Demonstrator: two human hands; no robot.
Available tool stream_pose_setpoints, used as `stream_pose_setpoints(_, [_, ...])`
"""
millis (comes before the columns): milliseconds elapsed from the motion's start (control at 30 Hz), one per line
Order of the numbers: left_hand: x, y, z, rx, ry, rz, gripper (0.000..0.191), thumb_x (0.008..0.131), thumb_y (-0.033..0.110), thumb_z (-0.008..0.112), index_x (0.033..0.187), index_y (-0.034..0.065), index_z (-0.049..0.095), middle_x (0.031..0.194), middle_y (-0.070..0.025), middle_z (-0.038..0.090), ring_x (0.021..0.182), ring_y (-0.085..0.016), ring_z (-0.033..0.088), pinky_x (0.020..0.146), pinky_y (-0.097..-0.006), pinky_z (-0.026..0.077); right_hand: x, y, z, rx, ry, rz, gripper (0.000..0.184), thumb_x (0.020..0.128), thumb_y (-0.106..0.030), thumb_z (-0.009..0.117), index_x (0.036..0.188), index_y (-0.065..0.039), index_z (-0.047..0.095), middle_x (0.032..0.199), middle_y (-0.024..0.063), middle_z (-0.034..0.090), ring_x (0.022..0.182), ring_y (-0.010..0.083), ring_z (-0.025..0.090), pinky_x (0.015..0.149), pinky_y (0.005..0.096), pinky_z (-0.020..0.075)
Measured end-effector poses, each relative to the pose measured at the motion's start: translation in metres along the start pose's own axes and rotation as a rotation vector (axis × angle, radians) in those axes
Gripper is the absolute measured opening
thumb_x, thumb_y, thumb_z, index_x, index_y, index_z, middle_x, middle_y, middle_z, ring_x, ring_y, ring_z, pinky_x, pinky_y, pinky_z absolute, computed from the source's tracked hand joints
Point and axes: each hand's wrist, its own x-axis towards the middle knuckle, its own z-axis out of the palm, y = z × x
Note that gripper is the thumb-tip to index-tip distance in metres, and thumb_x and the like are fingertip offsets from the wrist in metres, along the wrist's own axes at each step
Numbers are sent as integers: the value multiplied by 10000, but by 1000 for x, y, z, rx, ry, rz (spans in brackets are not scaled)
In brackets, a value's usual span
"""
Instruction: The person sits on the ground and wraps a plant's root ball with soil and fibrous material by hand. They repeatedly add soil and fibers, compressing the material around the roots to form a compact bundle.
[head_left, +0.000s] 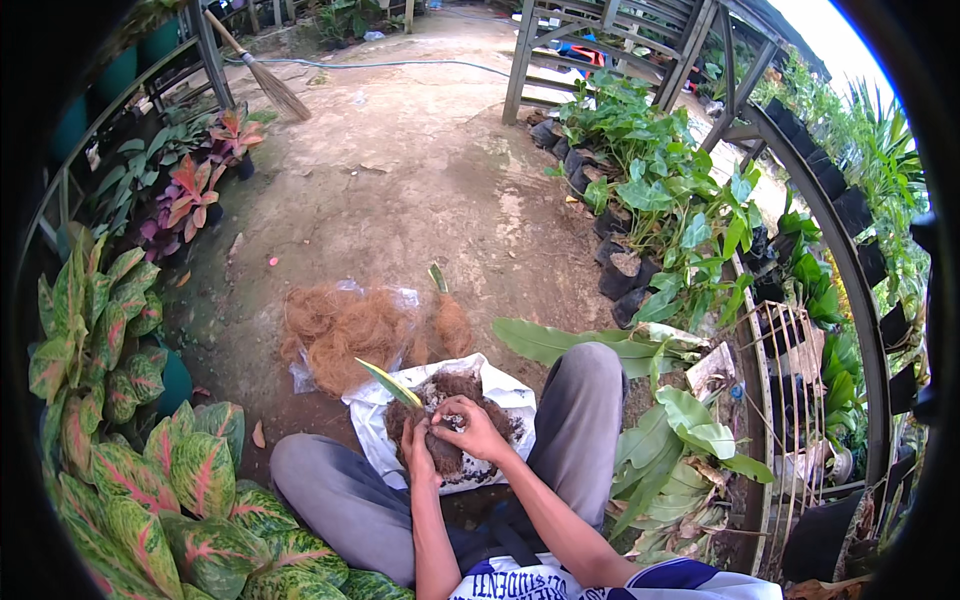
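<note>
Over an open white sack (508, 377) between my knees, my left hand (420, 450) holds the base of a yellow-edged snake plant cutting (394, 385). Its leaf points up and to the left. My right hand (474, 429) is at the same base, thumb and fingertips bent close to it; whether they pinch anything is too small to tell. Dark, fibrous potting mix (455, 385) with pale bits fills the sack, partly hidden by my hands. Beyond it lies a heap of brown coconut fibre (345, 326) on clear plastic. A second snake plant cutting (452, 324), its base wrapped in fibre, lies to the right.
Aglaonema plants (202, 517) with pink-veined leaves crowd my left side. Large cut leaves (660, 465) lie at my right knee. Bagged seedlings (637, 187) line the right edge. A stick broom (274, 86) leans at the far left, near a hose (360, 66) on the ground.
</note>
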Motion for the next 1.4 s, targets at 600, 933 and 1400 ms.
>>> stream_pose_setpoints(600, [-6, 2, 5, 474, 45, 226, 676, 850, 230, 719, 1428, 39, 423, 1353, -159, 541, 1225, -275, 528, 1032, -376, 413, 7, 19, 7, 523, -15, 415, 469, 985, -283, 600, 1398, -94, 480, 1270, 78, 565, 1200, 166, 515, 1030, 313, 407])
stream_pose_setpoints(933, [-11, -8, 17, 784, -1, 132, 643, 1031, 473, 418, 1480, 29, 299, 1472, -254, 349, 1328, -372, 419, 1074, -436, 349, 10, 68, 29, 267, 197, 550, 498, 855, -309, 744, 1235, -12, 621, 1062, 107, 697, 973, 203, 660, 863, 317, 509])
stream_pose_setpoints(1400, [-10, -34, 16, 166, -34, 82, 541, 981, 306, 619, 1436, 128, 387, 1362, -162, 475, 1226, -247, 472, 1040, -387, 386, 18, 63, 29, 881, 388, 581, 527, 897, -124, 644, 1384, -123, 443, 1078, 84, 615, 901, 185, 637, 745, 335, 553])
